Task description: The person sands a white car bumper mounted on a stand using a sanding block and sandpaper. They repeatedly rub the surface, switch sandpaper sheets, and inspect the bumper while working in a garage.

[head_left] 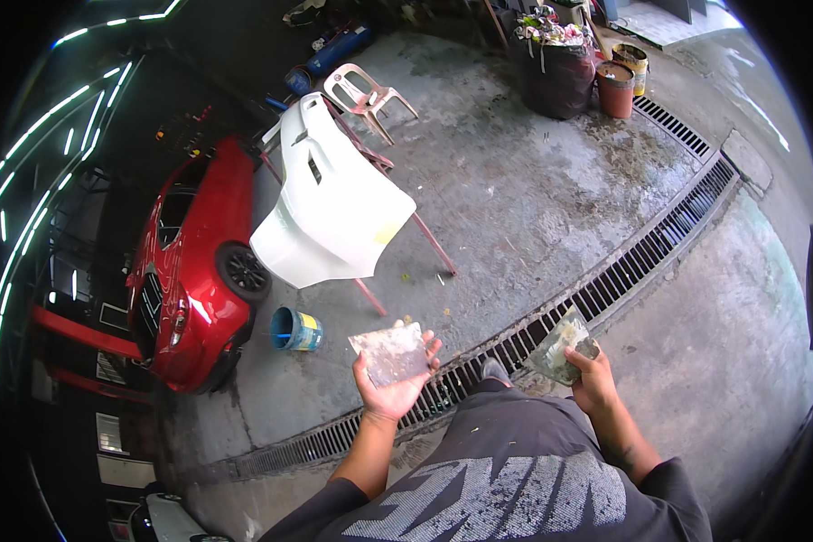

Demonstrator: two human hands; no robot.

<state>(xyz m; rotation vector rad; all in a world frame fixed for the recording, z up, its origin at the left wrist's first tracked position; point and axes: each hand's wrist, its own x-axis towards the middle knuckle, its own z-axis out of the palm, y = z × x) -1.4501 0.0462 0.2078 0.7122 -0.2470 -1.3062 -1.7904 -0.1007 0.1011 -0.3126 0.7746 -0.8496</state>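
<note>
My left hand is palm up, its fingers and thumb closed about the edges of a flat rectangular plate. The plate is greyish, with whitish, crusty residue along its far edge. Off to the right, my right hand grips a flat, greenish, smeared piece by its near edge. Pale and dark stains cover that piece, which looks like a spreader, though I cannot tell its exact kind. The two held things are well apart, both in front of my body.
A white car hood rests on a red metal stand ahead, beside a red car. A blue bucket stands nearby, a plastic chair behind. A slotted drain crosses the floor. Filled black bag and red-brown bucket are far right.
</note>
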